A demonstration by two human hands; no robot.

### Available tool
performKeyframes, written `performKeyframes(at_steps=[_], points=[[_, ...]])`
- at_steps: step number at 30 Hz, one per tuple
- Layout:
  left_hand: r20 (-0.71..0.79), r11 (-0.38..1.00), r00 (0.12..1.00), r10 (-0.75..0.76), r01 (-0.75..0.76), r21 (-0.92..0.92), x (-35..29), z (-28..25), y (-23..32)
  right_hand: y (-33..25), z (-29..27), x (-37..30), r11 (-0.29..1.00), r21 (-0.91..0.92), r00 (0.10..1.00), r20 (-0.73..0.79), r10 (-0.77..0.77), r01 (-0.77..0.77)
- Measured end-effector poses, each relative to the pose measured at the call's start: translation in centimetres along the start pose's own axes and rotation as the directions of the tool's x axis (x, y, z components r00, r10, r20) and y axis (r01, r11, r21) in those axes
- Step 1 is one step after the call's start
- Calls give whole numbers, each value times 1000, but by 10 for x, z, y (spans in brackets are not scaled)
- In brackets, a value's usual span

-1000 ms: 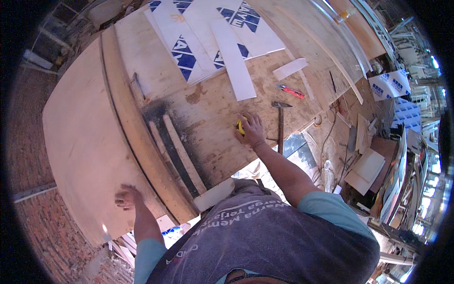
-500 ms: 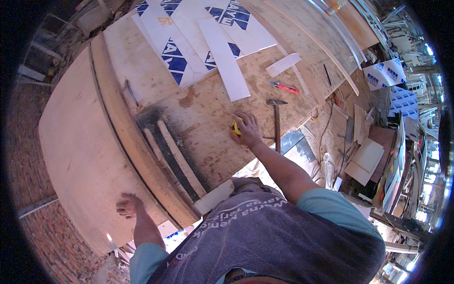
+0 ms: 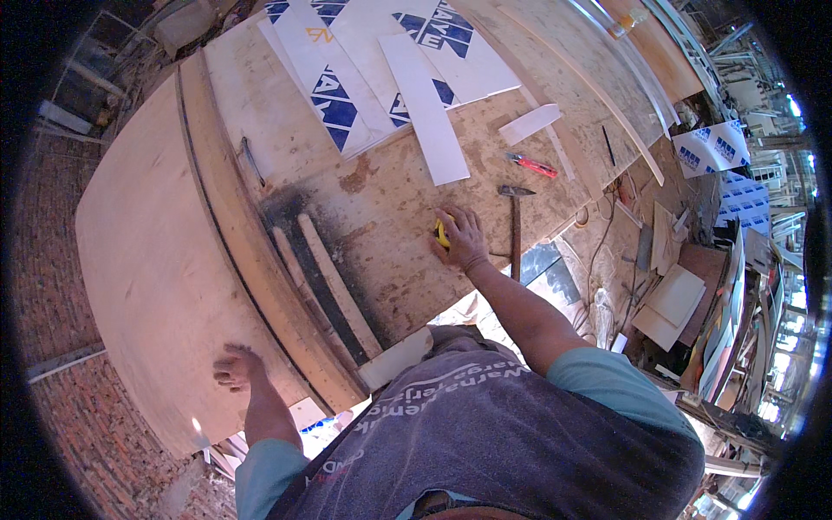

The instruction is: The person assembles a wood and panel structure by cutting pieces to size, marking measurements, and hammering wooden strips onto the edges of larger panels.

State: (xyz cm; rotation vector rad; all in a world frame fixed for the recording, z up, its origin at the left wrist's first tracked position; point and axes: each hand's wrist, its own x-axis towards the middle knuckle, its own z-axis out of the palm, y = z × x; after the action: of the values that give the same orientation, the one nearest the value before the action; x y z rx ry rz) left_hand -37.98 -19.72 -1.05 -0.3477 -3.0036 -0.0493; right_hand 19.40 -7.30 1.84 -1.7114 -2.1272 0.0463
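My right hand [image 3: 465, 239] is closed round a small yellow tape measure [image 3: 444, 232], down on the stained wooden workbench [image 3: 390, 251]. The fingers cover part of it. To the right of that hand lies a hammer [image 3: 516, 225], its handle pointing toward me. A red utility knife [image 3: 531, 165] rests beyond the hammer. My left hand [image 3: 237, 368] is on the pale curved plywood panel [image 3: 165, 260] at the left, fingers loosely bent and a little apart, nothing visible in them.
White strips [image 3: 425, 113] and blue-printed sheets [image 3: 338, 104] lie across the far side of the bench. Two narrow wooden strips [image 3: 338, 282] sit beside the panel's thick curved edge [image 3: 251, 260]. Offcuts [image 3: 672, 303] and a cable lie on the floor at right.
The whole view has shifted slightly, so the bench and tools appear a little farther right. Both hands stay in about the same places, the right still on the tape measure.
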Motion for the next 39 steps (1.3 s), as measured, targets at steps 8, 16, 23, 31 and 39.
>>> performKeyframes(at_steps=[8,16,23,31,39], points=[[-46,1000,999,-11,11,-19,2,6,-3,-4,-3,0,1000,15,1000,20,19,-19],[-54,1000,999,-2,2,9,3,6,-2,-4,-2,0,999,13,999,38,36,-37],[-67,1000,998,1,-1,0,1,11,-2,-3,-7,1,999,-1,999,33,41,-41],[-54,999,998,16,-13,52,-2,7,4,1,4,-1,999,21,999,-13,-37,37],[-219,936,968,121,-185,-300,-5,-20,-25,-35,-1,-9,988,-149,996,-66,-52,42]])
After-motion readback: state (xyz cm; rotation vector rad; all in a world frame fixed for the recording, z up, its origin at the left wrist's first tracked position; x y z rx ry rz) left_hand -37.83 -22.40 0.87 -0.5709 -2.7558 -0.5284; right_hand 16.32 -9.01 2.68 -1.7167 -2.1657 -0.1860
